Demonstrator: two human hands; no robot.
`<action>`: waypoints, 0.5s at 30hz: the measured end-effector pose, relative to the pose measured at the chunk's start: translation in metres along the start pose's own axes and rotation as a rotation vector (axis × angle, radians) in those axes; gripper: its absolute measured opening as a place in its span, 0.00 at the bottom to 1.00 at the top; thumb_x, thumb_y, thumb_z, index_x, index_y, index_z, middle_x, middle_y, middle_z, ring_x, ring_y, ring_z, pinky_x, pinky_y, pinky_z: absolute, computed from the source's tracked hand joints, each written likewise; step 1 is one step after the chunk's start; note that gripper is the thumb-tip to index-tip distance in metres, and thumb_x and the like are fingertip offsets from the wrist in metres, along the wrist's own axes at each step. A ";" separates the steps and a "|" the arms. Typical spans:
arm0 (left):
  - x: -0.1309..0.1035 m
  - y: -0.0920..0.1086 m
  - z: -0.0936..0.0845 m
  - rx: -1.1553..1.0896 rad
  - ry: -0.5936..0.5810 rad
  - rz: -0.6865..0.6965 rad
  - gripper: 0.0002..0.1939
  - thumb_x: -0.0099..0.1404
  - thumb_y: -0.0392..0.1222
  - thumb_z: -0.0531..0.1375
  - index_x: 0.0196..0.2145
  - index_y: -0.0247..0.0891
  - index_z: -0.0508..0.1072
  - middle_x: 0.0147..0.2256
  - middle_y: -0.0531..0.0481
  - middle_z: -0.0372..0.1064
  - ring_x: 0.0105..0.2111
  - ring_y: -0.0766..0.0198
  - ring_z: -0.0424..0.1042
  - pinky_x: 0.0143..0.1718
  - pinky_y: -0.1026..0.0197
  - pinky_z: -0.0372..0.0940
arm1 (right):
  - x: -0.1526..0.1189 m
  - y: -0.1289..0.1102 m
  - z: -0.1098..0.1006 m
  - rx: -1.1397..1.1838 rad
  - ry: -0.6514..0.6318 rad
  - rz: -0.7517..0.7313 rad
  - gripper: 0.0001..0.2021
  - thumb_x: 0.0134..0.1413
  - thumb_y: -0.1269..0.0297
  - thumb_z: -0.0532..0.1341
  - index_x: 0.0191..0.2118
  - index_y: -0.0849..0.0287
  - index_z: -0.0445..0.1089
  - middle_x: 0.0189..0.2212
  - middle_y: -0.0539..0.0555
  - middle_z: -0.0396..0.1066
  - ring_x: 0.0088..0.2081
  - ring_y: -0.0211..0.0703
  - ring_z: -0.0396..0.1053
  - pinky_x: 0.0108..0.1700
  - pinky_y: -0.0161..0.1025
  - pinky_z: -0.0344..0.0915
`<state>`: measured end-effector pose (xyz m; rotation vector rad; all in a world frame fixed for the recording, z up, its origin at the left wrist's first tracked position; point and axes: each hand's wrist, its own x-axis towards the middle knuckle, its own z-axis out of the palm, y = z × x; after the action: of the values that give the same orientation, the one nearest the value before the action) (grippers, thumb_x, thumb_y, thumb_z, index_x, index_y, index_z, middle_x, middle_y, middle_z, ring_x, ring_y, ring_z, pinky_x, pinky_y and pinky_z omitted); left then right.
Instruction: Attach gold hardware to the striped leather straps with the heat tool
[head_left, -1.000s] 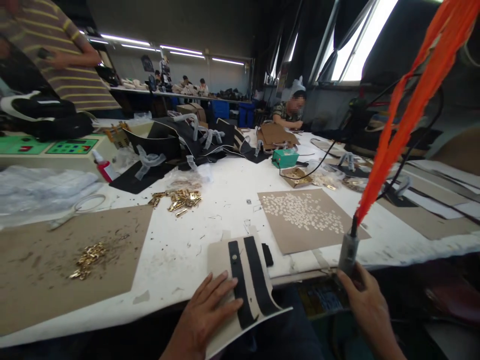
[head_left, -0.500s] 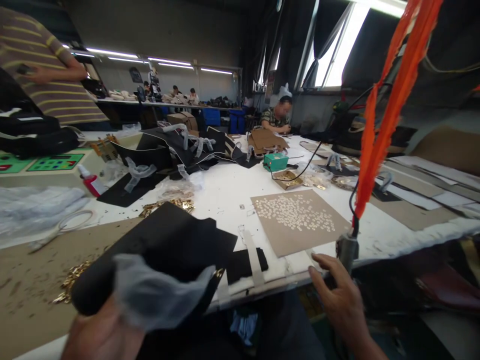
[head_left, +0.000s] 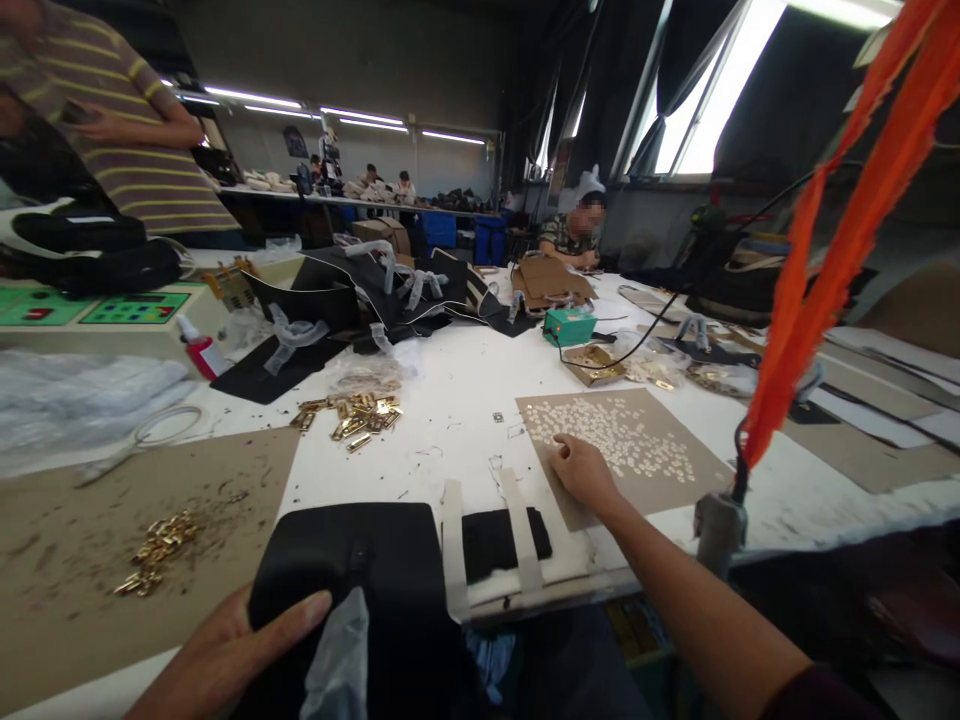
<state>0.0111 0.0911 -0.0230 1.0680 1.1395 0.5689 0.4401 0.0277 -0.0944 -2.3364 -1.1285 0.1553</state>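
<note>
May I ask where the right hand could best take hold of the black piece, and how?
Probably pinch the black piece by its right edge, bringing the right hand from its right side: that edge looks free, while the left hand grips the left edge and translucent plastic covers part of the near middle.

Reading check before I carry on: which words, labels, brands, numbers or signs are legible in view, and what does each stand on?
No text can be read.
White label on the red bottle with a pale nozzle: too small and blurred.
Green rectangular control panel with coloured buttons: any markings too small.
Small dark-and-white square mark on the white tabletop: no readable characters.
</note>
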 end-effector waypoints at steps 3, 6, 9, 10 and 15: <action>0.014 0.003 0.016 -0.060 -0.045 -0.035 0.29 0.47 0.59 0.76 0.45 0.44 0.80 0.38 0.51 0.83 0.38 0.44 0.82 0.37 0.51 0.79 | 0.012 0.004 0.004 -0.058 -0.011 0.031 0.18 0.61 0.66 0.60 0.53 0.66 0.77 0.42 0.63 0.79 0.45 0.53 0.74 0.50 0.42 0.64; 0.023 0.002 0.026 -0.092 -0.111 -0.063 0.31 0.49 0.57 0.75 0.47 0.38 0.80 0.41 0.45 0.82 0.41 0.42 0.81 0.43 0.49 0.78 | 0.017 0.006 0.005 -0.078 -0.019 0.045 0.16 0.61 0.65 0.60 0.50 0.65 0.79 0.41 0.62 0.79 0.44 0.53 0.74 0.49 0.42 0.64; 0.024 -0.002 0.026 -0.065 -0.156 -0.053 0.31 0.52 0.57 0.74 0.49 0.37 0.79 0.41 0.44 0.82 0.39 0.43 0.81 0.48 0.45 0.76 | 0.013 0.005 0.003 -0.073 -0.017 0.053 0.17 0.62 0.63 0.59 0.52 0.65 0.77 0.37 0.60 0.78 0.41 0.51 0.74 0.46 0.42 0.64; 0.024 -0.003 0.024 -0.046 -0.165 -0.044 0.30 0.52 0.57 0.74 0.49 0.37 0.79 0.41 0.44 0.82 0.39 0.44 0.81 0.48 0.44 0.75 | 0.010 0.002 0.001 -0.064 -0.009 0.053 0.19 0.62 0.62 0.59 0.54 0.65 0.76 0.35 0.58 0.77 0.39 0.50 0.73 0.45 0.42 0.64; 0.016 -0.011 0.008 0.063 -0.276 0.038 0.23 0.59 0.57 0.70 0.45 0.38 0.80 0.40 0.45 0.82 0.41 0.47 0.80 0.49 0.48 0.74 | -0.040 -0.046 -0.009 0.217 0.063 -0.094 0.18 0.60 0.52 0.62 0.48 0.59 0.77 0.29 0.51 0.74 0.30 0.45 0.70 0.39 0.41 0.66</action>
<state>0.0227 0.0965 -0.0398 1.1842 0.9017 0.4023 0.3853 0.0176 -0.0681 -2.0803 -1.1286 0.1603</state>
